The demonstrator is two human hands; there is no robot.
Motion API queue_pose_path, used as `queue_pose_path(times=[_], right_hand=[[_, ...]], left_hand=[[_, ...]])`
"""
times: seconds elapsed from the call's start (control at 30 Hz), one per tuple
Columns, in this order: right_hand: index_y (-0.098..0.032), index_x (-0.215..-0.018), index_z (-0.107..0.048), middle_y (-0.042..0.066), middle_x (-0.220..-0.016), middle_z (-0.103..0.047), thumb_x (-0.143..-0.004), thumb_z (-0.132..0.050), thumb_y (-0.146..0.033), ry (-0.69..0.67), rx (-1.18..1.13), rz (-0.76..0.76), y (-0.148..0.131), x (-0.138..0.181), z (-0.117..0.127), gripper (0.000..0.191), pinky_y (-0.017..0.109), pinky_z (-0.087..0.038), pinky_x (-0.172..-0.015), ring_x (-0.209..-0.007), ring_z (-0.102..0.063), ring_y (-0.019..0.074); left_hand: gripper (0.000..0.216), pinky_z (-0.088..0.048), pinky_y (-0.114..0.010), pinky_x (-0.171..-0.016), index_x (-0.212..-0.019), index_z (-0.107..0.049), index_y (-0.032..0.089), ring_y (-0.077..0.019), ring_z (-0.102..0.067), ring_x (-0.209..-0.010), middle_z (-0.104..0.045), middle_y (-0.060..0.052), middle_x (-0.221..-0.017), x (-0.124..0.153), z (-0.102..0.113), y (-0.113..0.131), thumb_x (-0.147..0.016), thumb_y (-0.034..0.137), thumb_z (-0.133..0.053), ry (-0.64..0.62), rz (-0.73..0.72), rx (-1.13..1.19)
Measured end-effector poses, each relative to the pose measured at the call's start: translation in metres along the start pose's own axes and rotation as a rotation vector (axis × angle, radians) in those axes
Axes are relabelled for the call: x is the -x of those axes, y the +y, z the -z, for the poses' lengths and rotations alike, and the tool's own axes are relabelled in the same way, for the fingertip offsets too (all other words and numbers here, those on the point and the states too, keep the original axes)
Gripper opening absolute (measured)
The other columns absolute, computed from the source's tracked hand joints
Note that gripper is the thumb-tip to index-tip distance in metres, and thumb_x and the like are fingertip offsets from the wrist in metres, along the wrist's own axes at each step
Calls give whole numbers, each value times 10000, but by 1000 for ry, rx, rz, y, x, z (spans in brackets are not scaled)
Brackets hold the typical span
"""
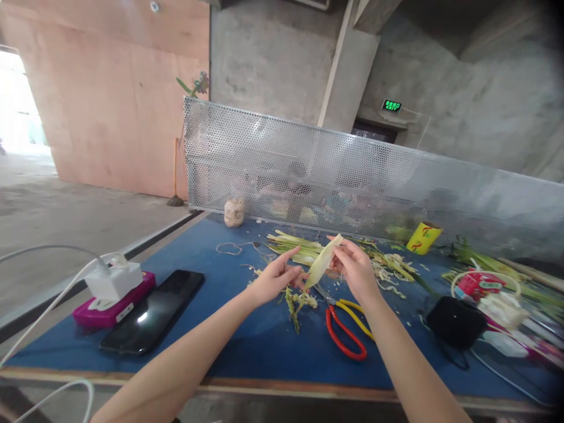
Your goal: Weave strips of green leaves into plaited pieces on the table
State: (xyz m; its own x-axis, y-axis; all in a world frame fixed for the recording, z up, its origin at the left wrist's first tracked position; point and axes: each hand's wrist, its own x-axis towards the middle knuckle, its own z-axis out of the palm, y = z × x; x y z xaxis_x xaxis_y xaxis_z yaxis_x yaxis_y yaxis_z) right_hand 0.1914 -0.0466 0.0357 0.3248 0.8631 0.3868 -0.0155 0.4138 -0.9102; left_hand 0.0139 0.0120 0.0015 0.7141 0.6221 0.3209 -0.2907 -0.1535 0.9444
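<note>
A pale green-yellow strip of husk point(324, 263) is pinched near its upper end by my right hand point(356, 271), above the middle of the table. My left hand point(277, 278) is at the strip's lower end, forefinger stretched out and thumb apart from it. Its other fingertips lie close to the strip; whether they touch it I cannot tell. Below the hands lie scissors point(346, 332) with one red and one yellow handle, their blades partly hidden by the husk scraps point(295, 305). Behind the hands more long green husks point(295, 241) are spread out.
On the left, a black phone point(154, 311) lies beside a magenta power strip point(114, 302) with a white charger point(113, 281). A ball of twine point(234, 212) stands by the perforated metal screen point(282, 158). Rightward are a yellow can point(423, 238), a black case point(456, 322) and a basket rim point(453, 285).
</note>
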Motion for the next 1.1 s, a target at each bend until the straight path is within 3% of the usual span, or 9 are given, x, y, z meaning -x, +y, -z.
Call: queue_pose_path(times=[0.13,0.27,0.43,0.77,0.93,1.1], right_hand=[[-192,-958,-585,-34,-567,-557,-697,-613,-301,-30,-1,-29,1,1,0,285,246,-425,-493,-476,-510,102],[-170,-877,-601,-23,-565,-576,-702,-591,-280,-276,34,-202,3,3,-9,207,240,-434,-460,-438,-505,96],[-152,-837,-604,-38,-523,-557,-710,-560,-231,-510,26,-336,14,5,-26,156,213,-426,-416,-391,-493,77],[-144,-634,-561,-35,-435,-549,-685,-525,-220,-556,39,-395,38,-1,-36,98,187,-382,-370,-318,-468,67],[-141,-666,-568,-29,-444,-566,-724,-536,-269,-593,-23,-437,46,6,-28,144,179,-358,-349,-309,-461,65],[-158,-675,-572,-24,-434,-570,-748,-526,-328,-555,-116,-492,44,10,-23,191,194,-339,-328,-310,-472,85]], left_hand=[[684,-454,-277,-662,-1340,-257,180,-171,-651,-748,-692,-76,-860,-3,2,-3,-764,397,-555,37,-13,-16],[675,-445,-289,-760,-1325,-293,194,-194,-603,-944,-648,-106,-1034,-4,3,-1,-741,330,-602,104,-135,44],[733,-446,-258,-723,-1318,-301,166,-154,-618,-811,-669,-87,-908,-3,5,6,-686,238,-664,184,-150,66],[784,-421,-208,-579,-1327,-262,157,-82,-545,-603,-618,-14,-747,-2,7,7,-662,223,-673,342,-88,-67],[804,-413,-210,-535,-1345,-205,163,-77,-525,-554,-634,-33,-779,-2,4,6,-677,213,-650,263,-80,-118],[699,-416,-231,-596,-1327,-261,140,-126,-570,-674,-654,-47,-752,0,3,10,-713,169,-594,197,-161,-369]])
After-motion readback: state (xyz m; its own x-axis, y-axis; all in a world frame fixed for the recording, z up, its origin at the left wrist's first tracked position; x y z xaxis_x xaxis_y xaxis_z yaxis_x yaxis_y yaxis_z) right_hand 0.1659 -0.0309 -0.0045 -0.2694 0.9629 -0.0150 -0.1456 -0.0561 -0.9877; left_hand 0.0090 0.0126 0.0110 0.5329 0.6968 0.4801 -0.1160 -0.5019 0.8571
